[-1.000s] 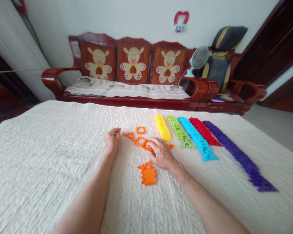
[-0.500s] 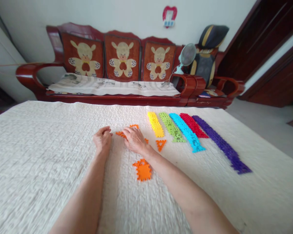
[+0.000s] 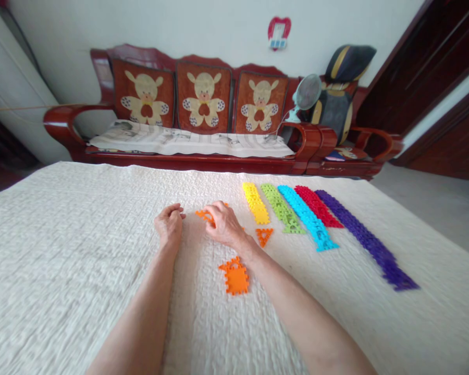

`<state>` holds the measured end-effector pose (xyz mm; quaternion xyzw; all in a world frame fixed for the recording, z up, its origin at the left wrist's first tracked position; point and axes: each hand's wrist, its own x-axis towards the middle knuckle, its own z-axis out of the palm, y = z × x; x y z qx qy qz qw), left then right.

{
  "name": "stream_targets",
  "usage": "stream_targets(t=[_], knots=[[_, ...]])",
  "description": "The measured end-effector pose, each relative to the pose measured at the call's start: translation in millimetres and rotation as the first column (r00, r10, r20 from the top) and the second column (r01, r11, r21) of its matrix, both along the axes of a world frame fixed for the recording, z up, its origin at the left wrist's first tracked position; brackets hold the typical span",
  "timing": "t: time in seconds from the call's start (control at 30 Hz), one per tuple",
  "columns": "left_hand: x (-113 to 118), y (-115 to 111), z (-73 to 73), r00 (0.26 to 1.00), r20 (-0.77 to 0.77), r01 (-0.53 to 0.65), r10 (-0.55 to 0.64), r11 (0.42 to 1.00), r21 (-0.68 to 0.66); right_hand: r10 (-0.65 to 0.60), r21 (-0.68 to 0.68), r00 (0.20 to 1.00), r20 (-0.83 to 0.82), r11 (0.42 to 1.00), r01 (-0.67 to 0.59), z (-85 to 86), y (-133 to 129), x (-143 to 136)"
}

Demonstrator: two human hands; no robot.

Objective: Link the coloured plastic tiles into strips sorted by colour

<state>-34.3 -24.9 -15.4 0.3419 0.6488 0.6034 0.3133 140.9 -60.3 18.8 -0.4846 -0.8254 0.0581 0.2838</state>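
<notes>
My right hand (image 3: 225, 225) is over several orange interlocking plastic tiles, its fingers closed on an orange tile (image 3: 204, 214). The hand covers much of that piece and its neighbours. To the left, my left hand (image 3: 169, 224) rests on the cover with fingers curled together; what is inside them, if anything, is hidden. Nearer to me, below the right wrist, lie a square orange tile (image 3: 236, 280) and smaller orange pieces touching it. A triangular orange tile (image 3: 264, 237) lies right of the right hand.
Rows of tiles stretch along the right: yellow (image 3: 255, 203), green (image 3: 283, 209), light blue (image 3: 307, 216), red (image 3: 318, 206) and purple (image 3: 365, 237). They lie on a quilted white cover (image 3: 82, 250). Beyond its far edge stands a wooden sofa (image 3: 203, 164) with a small fan (image 3: 308, 92).
The view has shifted slightly, so everything sits a little further right and lower. My right hand's fingers have drawn in more around the orange tile. The left hand stays curled.
</notes>
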Motion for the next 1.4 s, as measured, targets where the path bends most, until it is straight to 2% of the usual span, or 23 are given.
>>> stream_targets(t=[0.1, 0.27, 0.33, 0.43, 0.6, 0.8, 0.93, 1.0, 1.07, 1.23, 1.4], knots=[[0.7, -0.2, 0.3, 1.000, -0.012, -0.002, 0.002, 1.000, -0.001, -0.032, 0.057, 0.991, -0.131, 0.998, 0.040, 4.8, -14.9, 38.3], [0.9, 0.8, -1.9, 1.000, -0.028, 0.003, -0.002, 1.000, 0.004, -0.083, 0.078, 0.985, -0.151, 0.992, 0.096, -3.0, -42.8, 110.5], [0.4, 1.0, -3.2, 0.999, -0.031, 0.007, -0.007, 1.000, 0.015, -0.115, 0.074, 0.981, -0.157, 0.989, 0.128, -11.5, -50.1, 127.2], [-0.3, 0.9, -4.0, 0.999, -0.031, 0.006, -0.005, 1.000, 0.015, -0.152, 0.077, 0.973, -0.173, 0.983, 0.167, -22.4, -55.7, 137.7], [-0.1, 0.0, -2.6, 0.999, -0.039, 0.002, -0.001, 1.000, 0.019, -0.157, 0.061, 0.981, -0.109, 0.984, 0.165, -26.0, -59.1, 139.9], [1.4, -1.3, -0.6, 0.999, -0.052, 0.001, 0.000, 1.000, 0.013, -0.092, -0.004, 0.994, -0.066, 0.996, 0.092, -17.3, -65.2, 138.2], [2.3, -1.6, 1.4, 0.999, -0.053, 0.003, -0.002, 1.000, 0.005, -0.005, -0.176, 0.998, -0.059, 0.984, -0.006, -1.1, -75.2, 130.7], [2.5, -1.5, 1.8, 0.998, -0.055, 0.006, -0.007, 1.000, -0.002, 0.035, -0.315, 0.995, -0.094, 0.947, -0.063, 7.4, -80.8, 127.0], [2.6, -1.3, 1.7, 0.998, -0.057, 0.008, -0.009, 1.000, -0.004, 0.041, -0.394, 0.988, -0.148, 0.914, -0.097, 13.0, -84.2, 124.2], [2.1, -0.1, -1.0, 0.997, -0.069, 0.014, -0.015, 1.000, -0.012, 0.032, -0.266, 0.983, -0.179, 0.961, -0.080, 10.2, -71.3, 112.7], [0.4, 1.4, -5.1, 0.996, -0.083, 0.022, -0.022, 1.000, -0.002, -0.039, -0.125, 0.994, -0.103, 0.992, 0.026, -2.7, -22.9, 80.1]])
